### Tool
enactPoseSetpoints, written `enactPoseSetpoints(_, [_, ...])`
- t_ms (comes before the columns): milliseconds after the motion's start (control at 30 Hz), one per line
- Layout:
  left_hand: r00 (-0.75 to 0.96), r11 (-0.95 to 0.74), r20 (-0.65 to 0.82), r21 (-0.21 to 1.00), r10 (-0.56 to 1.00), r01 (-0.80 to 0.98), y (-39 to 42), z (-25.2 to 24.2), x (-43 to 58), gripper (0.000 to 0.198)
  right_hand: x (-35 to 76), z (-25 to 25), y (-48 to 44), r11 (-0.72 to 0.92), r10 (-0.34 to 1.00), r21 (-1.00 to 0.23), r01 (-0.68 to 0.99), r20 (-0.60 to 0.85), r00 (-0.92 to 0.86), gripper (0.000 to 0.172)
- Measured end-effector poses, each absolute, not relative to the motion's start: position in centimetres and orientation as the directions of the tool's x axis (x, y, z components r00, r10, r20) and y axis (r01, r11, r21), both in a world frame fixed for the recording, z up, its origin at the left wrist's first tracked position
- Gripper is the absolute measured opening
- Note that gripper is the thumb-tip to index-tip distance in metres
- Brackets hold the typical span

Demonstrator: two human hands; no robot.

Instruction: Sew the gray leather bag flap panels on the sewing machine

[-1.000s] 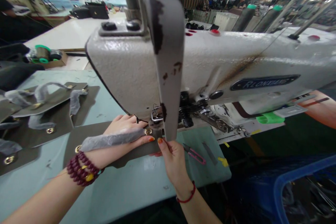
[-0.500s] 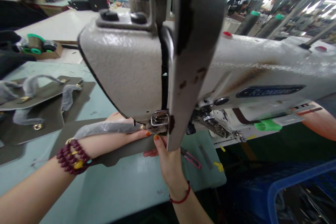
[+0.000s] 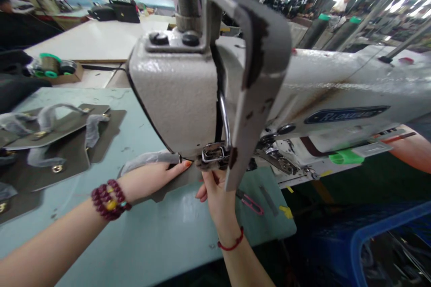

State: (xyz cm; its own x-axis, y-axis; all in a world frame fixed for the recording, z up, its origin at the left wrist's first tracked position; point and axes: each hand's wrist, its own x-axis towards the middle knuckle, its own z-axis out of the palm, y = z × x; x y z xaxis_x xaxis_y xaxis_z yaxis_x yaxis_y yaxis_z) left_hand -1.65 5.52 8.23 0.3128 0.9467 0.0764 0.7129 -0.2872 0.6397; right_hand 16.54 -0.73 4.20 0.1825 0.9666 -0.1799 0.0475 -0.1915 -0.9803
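My left hand (image 3: 153, 180) lies on a flat grey-brown panel (image 3: 161, 191) with its thumb stretched toward the presser foot; its other fingers are largely hidden. Beside that hand runs a handle wrapped in clear plastic (image 3: 144, 159), fixed to the panel. Above both hands stands the sewing machine head (image 3: 175, 98), with its metal foot parts (image 3: 213, 154) low over the work. My right hand (image 3: 217, 188) is closed just below the foot, fingers curled and thumb pointing up. Whatever its fingertips pinch is hidden under the machine.
More panels with wrapped handles (image 3: 67, 143) lie at left on the pale green table (image 3: 134, 242). Pink-handled thread snips (image 3: 251, 203) lie right of my right hand. A blue crate (image 3: 353, 251) stands low at right. Thread spools (image 3: 50, 65) sit in a box behind.
The panel and its handle have moved away from me, further under the machine. My left hand has shifted right. My right fingers have curled in more. The view has shifted slightly.
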Motion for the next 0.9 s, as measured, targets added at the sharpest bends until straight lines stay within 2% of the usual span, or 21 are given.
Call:
enactPoseSetpoints(67, [0.328, -0.296, 0.064, 0.619, 0.942, 0.728, 1.9, 6.9, -2.1, 0.033, 16.5, 4.4, -0.8, -0.194, 0.966, -0.979, 0.068, -0.179, 0.188, 0.052])
enactPoseSetpoints(100, [0.289, -0.298, 0.121, 0.63, 0.95, 0.717, -0.2, 6.1, -2.2, 0.035, 16.5, 4.5, -0.8, -0.196, 0.966, -0.978, 0.076, -0.179, 0.187, 0.051])
enactPoseSetpoints(167, [0.172, -0.263, 0.199, 0.73, 0.965, 0.631, -4.3, 4.2, -1.6, 0.031, 16.5, 4.7, -0.8, -0.198, 0.966, -0.976, 0.094, -0.179, 0.185, 0.051])
enactPoseSetpoints(200, [0.148, -0.223, 0.169, 0.815, 0.974, 0.535, -6.0, 3.1, -0.9, 0.026, 16.6, 4.7, -0.8, -0.195, 0.967, -0.975, 0.103, -0.174, 0.183, 0.051])
enactPoseSetpoints(267, [0.159, -0.029, -0.003, 0.979, 0.987, 0.2, -7.7, 1.3, 1.2, 0.029, 16.7, 4.7, -0.8, -0.18, 0.972, -0.977, 0.118, -0.158, 0.175, 0.053])
enactPoseSetpoints(300, [0.141, 0.087, -0.085, 0.996, 0.986, -0.008, -7.7, 0.6, 2.5, 0.035, 16.8, 4.7, -0.8, -0.17, 0.975, -0.977, 0.125, -0.148, 0.168, 0.054])
enactPoseSetpoints(367, [0.098, 0.189, -0.163, 0.907, 0.982, -0.377, -6.4, -0.1, 5.0, 0.045, 17.0, 4.7, -0.8, -0.148, 0.981, -0.978, 0.15, -0.126, 0.144, 0.054])
enactPoseSetpoints(433, [0.046, 0.172, -0.177, 0.81, 0.983, -0.56, -4.2, 0.0, 6.5, 0.044, 17.2, 4.9, -0.7, -0.121, 0.986, -0.973, 0.197, -0.095, 0.133, 0.055])
enactPoseSetpoints(500, [-0.008, 0.164, -0.203, 0.814, 0.979, -0.557, -2.3, 0.4, 6.9, 0.037, 17.4, 5.2, -0.6, -0.094, 0.989, -0.963, 0.253, -0.06, 0.136, 0.057])
enactPoseSetpoints(633, [-0.115, 0.219, -0.258, 0.935, 0.959, -0.278, -1.0, 0.8, 5.6, 0.034, 17.4, 5.3, -0.5, -0.075, 0.988, -0.96, 0.271, -0.034, 0.151, 0.057])
enactPoseSetpoints(767, [-0.11, 0.277, -0.281, 0.96, 0.954, -0.049, -1.2, 1.2, 4.4, 0.046, 17.7, 5.0, -0.9, -0.091, 0.991, -0.985, 0.149, -0.075, 0.108, 0.055])
enactPoseSetpoints(900, [-0.122, 0.3, -0.293, 0.953, 0.948, 0.038, -0.8, 2.0, 4.3, 0.045, 18.2, 4.9, -1.5, -0.113, 0.992, -0.994, -0.008, -0.114, 0.054, 0.05])
